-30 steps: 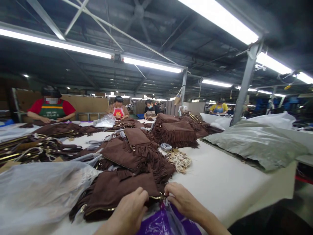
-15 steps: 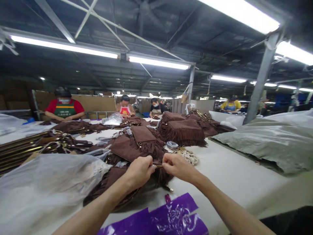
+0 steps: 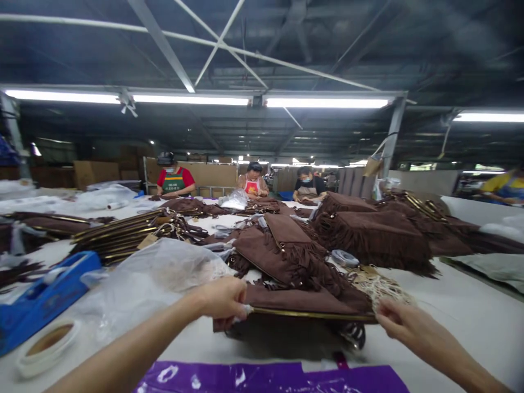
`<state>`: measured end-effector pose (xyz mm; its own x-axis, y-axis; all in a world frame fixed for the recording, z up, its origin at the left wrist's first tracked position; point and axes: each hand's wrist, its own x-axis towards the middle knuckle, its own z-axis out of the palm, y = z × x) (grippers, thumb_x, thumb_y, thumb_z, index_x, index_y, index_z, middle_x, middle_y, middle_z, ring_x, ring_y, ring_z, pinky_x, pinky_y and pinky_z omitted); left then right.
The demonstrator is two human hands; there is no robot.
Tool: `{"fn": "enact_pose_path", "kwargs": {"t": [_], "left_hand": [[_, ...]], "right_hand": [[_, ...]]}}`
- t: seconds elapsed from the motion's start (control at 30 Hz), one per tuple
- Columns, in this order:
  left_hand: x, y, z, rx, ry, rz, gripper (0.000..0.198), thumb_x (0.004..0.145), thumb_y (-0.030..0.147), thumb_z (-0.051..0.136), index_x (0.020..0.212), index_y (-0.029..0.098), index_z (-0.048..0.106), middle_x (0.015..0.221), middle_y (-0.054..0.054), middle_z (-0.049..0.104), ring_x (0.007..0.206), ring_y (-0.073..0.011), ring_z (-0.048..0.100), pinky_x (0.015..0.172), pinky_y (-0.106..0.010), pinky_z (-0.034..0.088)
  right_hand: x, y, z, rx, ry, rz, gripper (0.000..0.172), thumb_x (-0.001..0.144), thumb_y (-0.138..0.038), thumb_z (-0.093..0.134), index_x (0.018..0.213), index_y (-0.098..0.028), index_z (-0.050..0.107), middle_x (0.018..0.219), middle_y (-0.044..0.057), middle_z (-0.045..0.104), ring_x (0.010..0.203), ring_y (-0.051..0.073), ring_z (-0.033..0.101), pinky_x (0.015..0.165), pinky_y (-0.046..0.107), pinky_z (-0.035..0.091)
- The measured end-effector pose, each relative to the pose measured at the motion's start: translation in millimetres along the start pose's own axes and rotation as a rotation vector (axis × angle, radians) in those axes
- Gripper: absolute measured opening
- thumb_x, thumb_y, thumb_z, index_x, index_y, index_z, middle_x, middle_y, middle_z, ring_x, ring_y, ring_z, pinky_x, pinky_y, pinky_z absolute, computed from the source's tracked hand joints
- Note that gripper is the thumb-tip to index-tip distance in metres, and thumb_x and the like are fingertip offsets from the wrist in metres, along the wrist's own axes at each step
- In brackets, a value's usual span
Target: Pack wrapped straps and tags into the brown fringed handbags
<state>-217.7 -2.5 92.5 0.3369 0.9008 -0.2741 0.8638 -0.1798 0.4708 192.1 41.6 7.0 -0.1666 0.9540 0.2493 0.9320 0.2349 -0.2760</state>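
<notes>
Between my two hands, near the table's front, a dark brown bag (image 3: 303,299) lies with its gold zipper edge drawn out straight towards me. My left hand (image 3: 226,299) is closed on the left end of that edge, with a bit of white material at the fingertips. At the opposite end, my right hand (image 3: 403,321) has its fingers curled against the bag's corner; the exact grip is partly hidden. Just behind lies another brown fringed bag (image 3: 266,254) with its flap up. A purple plastic sheet (image 3: 254,379) lies at the near edge.
A blue tape dispenser (image 3: 53,297) and a white tape roll (image 3: 47,346) stand left, beside a clear plastic bag (image 3: 147,273). Stacked fringed bags (image 3: 376,234) are at the right, with white string (image 3: 385,286) nearer. A co-worker (image 3: 176,177) and others sit across the table.
My hands were close together on a short piece of the zipper; now they are far apart, with the zipper edge stretched between them. The view has swung left.
</notes>
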Motion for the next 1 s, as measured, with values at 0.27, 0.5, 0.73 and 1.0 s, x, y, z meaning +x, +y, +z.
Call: {"fn": "enact_pose_path", "kwargs": {"t": [0.27,0.5,0.73,1.0], "left_hand": [[-24,-35,85.2,-0.28,0.119,0.229,0.022,0.071,0.009,0.053,0.088,0.021,0.057,0.07,0.005,0.063,0.063,-0.0119,0.058,0.058,-0.019,0.041],[6,-7,33.8,-0.8,0.199,0.401,0.021,0.077,0.035,0.061,0.087,0.018,0.052,0.06,0.003,0.06,0.054,-0.0112,0.053,0.051,-0.02,0.039],[31,-26,-21.5,-0.939,0.471,0.334,0.04,0.079,0.058,0.056,0.086,0.018,0.053,0.078,0.001,0.058,0.074,-0.0157,0.058,0.069,-0.028,0.047],[40,-31,13.3,-0.603,0.566,0.384,0.048,0.07,0.032,0.067,0.114,0.02,0.053,0.112,-0.006,0.064,0.107,-0.0248,0.056,0.093,-0.033,0.041]], "right_hand": [[-47,-32,45,-0.175,0.298,-0.511,0.037,0.079,-0.031,0.06,0.116,-0.027,0.065,0.113,0.009,0.073,0.099,0.027,0.07,0.083,0.036,0.056],[-4,-134,62,-0.314,0.41,-0.61,0.041,0.083,-0.014,0.054,0.124,-0.018,0.058,0.112,0.013,0.069,0.094,0.029,0.068,0.078,0.042,0.057],[66,-143,12,-0.14,0.196,-0.373,0.019,0.095,-0.021,0.042,0.094,-0.021,0.061,0.093,0.007,0.063,0.089,0.026,0.064,0.077,0.038,0.052],[87,-143,-46,0.089,0.035,-0.412,0.021,0.092,-0.03,0.038,0.088,-0.022,0.057,0.089,0.006,0.061,0.088,0.023,0.06,0.081,0.036,0.045]]}}
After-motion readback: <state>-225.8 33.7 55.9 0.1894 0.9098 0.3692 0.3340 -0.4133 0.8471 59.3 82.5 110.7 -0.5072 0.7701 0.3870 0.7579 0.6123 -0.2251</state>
